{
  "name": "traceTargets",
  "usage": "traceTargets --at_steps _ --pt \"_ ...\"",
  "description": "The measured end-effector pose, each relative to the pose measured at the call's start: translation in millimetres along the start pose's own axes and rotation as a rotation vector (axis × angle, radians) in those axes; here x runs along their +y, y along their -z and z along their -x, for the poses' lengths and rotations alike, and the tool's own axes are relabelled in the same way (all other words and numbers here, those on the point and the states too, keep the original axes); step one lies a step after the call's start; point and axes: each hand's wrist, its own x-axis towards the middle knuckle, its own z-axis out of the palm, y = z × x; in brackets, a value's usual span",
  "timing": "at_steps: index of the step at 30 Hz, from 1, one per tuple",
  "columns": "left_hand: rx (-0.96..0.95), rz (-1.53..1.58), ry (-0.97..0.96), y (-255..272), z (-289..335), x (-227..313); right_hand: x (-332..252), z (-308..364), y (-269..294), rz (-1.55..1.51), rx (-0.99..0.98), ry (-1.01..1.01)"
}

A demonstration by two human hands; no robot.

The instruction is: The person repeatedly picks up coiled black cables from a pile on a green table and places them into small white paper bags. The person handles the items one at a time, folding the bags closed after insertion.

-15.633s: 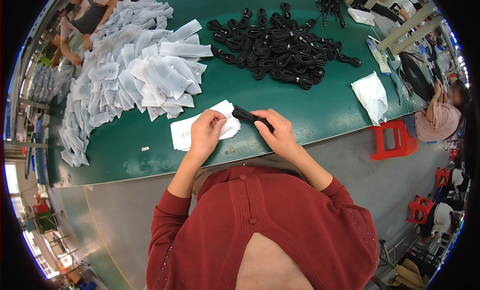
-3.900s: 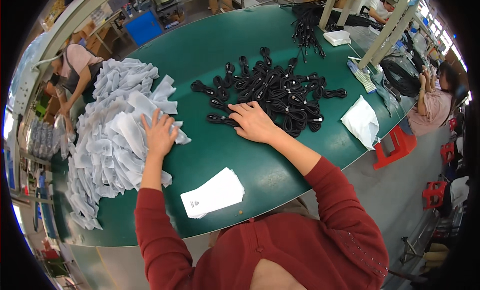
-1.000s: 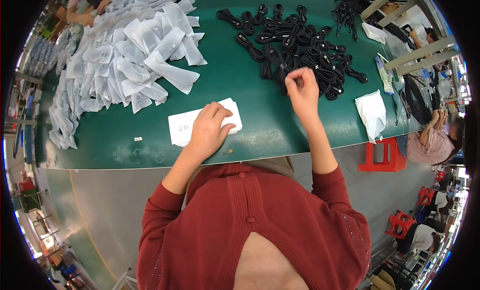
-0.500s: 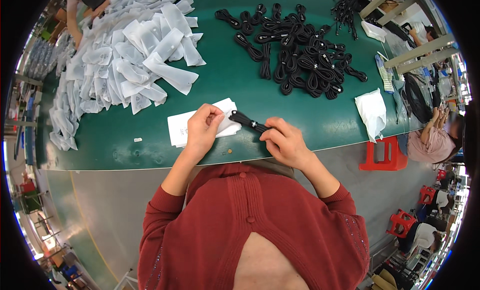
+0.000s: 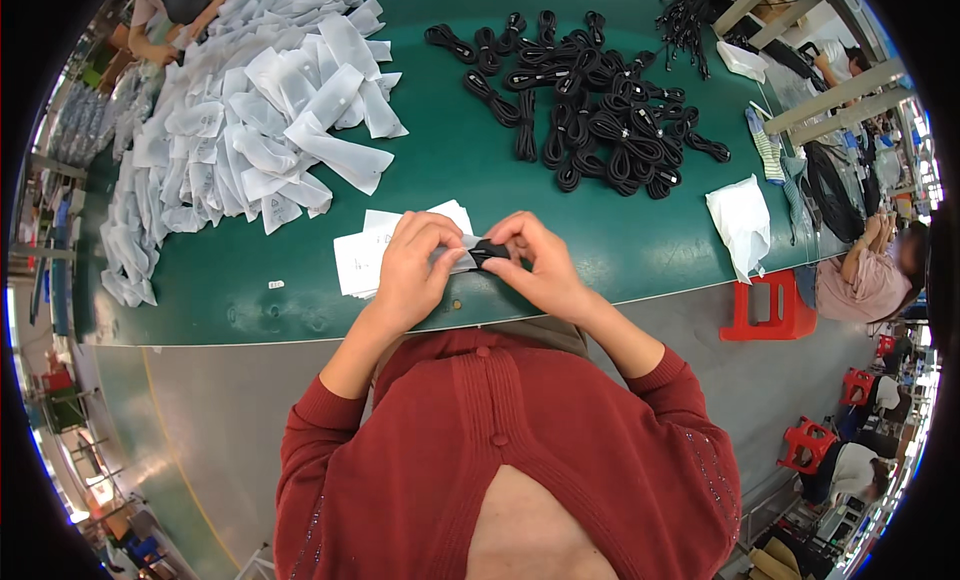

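Observation:
My left hand (image 5: 412, 268) pinches a translucent frosted plastic bag (image 5: 465, 262), mostly hidden by my fingers. Close beside it, the fingers and thumb of my right hand (image 5: 543, 267) are closed on a coiled black cable (image 5: 490, 252). The cable's left end meets the bag's mouth; how far inside it lies, I cannot tell. Under and behind my left hand lies a small stack of flat white bags (image 5: 354, 258). Many filled frosted bags (image 5: 265, 145) are heaped at the far left. A pile of coiled black cables (image 5: 610, 120) covers the far middle right of the green table (image 5: 230, 320).
A white plastic bag (image 5: 740, 225) rests at the table's right edge, above a red stool (image 5: 762, 305). A tiny white label (image 5: 276, 284) lies left of the stack. Another person's arm (image 5: 150, 45) reaches in at the far left. Other people sit at the right.
My right hand has moved left with the coiled cable, bringing its end to the bag in my left hand. My two hands are now closer together.

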Motion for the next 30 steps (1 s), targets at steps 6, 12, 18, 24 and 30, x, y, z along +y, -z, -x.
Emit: traceTargets --at_steps 6,12,18,24,30 --pt "0.293 0.741 0.367 63.5 -32.3 -16.6 -16.2 -55.5 17.5 0.534 0.279 0.319" --pt "0.712 0.106 -0.023 92.3 -69.3 -17.5 42.8 -99.1 58.6 1.221 0.412 0.122" --pt "-0.031 -0.103 0.037 12.5 0.5 -20.0 23.6 -74.1 53.8 0.747 0.560 -0.014" --pt "-0.036 -0.190 0.020 -16.5 12.7 -25.8 -7.3 -9.5 31.7 0.416 0.353 0.010" --pt "0.046 0.125 0.294 -13.1 11.2 -26.8 -17.3 13.3 27.9 0.669 0.165 0.369"
